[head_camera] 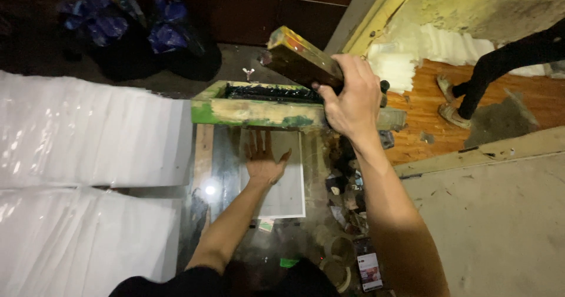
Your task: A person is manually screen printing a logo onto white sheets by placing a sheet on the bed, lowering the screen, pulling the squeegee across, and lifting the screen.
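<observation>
here, right hand [352, 100] grips wooden squeegee [300, 59]; left hand [263, 159] flat on sheet [291, 185].

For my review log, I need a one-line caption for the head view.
Right hand grips a paint-stained wooden block above a raised printing frame; left hand lies flat on a white sheet.

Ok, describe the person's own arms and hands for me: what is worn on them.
Both forearms are bare, with no sleeves visible on them, and the left hand and right hand wear no gloves. No watch, ring or bracelet shows. Dark clothing appears only at the bottom edge, near the left upper arm.
</observation>
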